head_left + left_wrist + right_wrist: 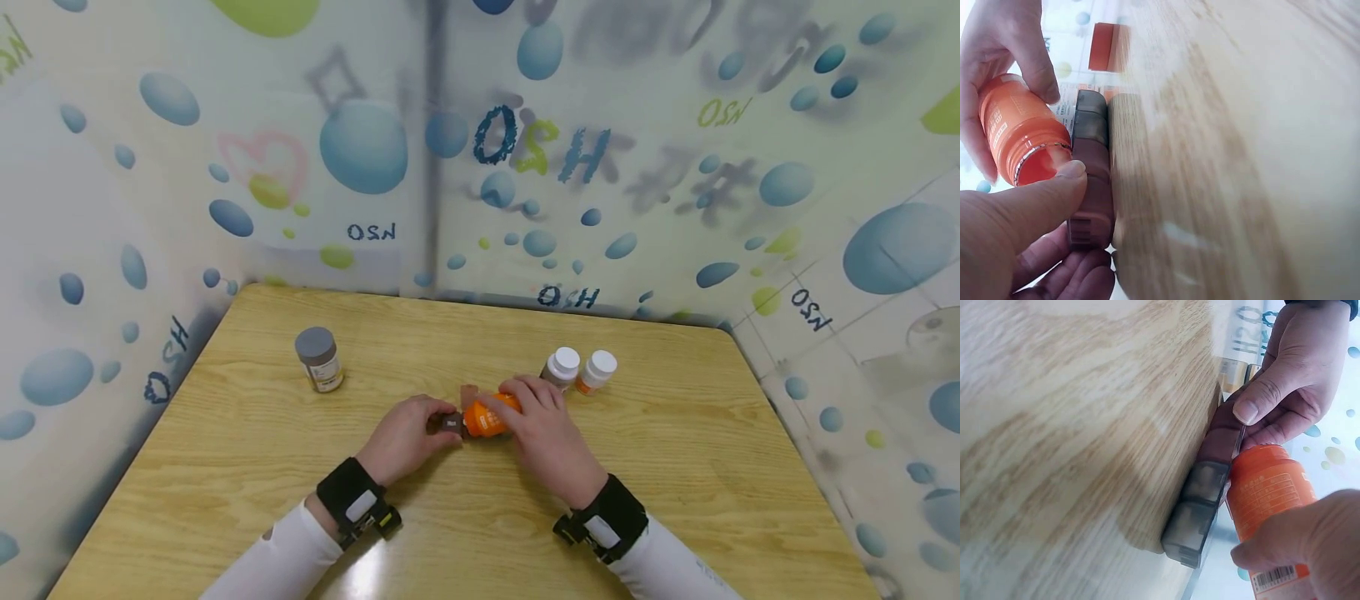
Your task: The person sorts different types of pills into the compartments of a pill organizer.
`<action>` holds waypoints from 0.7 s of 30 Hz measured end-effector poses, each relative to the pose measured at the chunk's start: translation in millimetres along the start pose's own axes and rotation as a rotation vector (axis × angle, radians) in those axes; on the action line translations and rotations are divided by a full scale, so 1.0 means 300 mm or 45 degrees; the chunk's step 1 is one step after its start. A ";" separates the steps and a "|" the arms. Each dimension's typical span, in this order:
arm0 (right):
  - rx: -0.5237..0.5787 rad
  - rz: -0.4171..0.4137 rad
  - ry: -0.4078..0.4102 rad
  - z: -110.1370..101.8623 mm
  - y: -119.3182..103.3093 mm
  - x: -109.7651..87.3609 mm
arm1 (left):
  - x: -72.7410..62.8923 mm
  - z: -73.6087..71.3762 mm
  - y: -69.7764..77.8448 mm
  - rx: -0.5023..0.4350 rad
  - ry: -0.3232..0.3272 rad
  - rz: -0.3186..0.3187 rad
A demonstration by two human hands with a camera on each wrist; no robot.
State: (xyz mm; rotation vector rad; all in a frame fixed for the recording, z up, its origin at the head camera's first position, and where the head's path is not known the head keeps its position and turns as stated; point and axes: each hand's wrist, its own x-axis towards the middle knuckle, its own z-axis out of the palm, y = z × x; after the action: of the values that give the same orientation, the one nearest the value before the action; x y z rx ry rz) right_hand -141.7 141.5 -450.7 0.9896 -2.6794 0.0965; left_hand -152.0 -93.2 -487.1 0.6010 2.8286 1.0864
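Observation:
My right hand (546,437) grips an orange bottle (491,416), tipped over with its uncapped mouth toward my left hand (401,435). Under that mouth lies a long pill organizer (1094,165), with brown compartments at one end and grey see-through ones (1191,519) at the other. My left hand pinches its brown end, thumb on top and fingers below. In the left wrist view the thumb tip overlaps the bottle's rim. Contents deep in the bottle are hidden.
A grey-lidded jar (318,360) stands at the back left of the wooden table (660,483). Two white-capped bottles, one dark-bodied (562,367) and one with an orange label (597,372), stand beyond my right hand. A patterned curtain (525,242) borders the table.

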 end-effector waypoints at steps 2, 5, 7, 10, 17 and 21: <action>0.003 0.002 0.003 -0.001 0.002 -0.002 | 0.000 0.001 -0.002 -0.002 -0.002 0.000; 0.006 0.008 0.002 -0.001 0.005 -0.006 | 0.001 0.002 -0.003 -0.010 -0.004 0.004; 0.003 0.013 -0.004 -0.002 0.006 -0.008 | 0.001 0.002 -0.004 -0.015 -0.006 0.005; 0.009 0.021 -0.004 -0.004 0.005 -0.010 | 0.001 0.002 -0.004 -0.020 -0.008 0.006; 0.013 0.023 -0.005 -0.008 0.004 -0.017 | 0.000 0.000 -0.001 -0.025 -0.022 -0.002; 0.028 0.023 -0.007 -0.005 0.006 -0.019 | 0.000 -0.001 0.001 -0.030 -0.024 -0.008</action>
State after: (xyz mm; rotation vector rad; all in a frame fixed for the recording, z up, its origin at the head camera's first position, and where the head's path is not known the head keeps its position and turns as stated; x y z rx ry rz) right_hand -138.4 146.7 -450.9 0.9739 -2.6977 0.1271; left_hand -151.9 -93.3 -486.7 0.5963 2.7962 1.1054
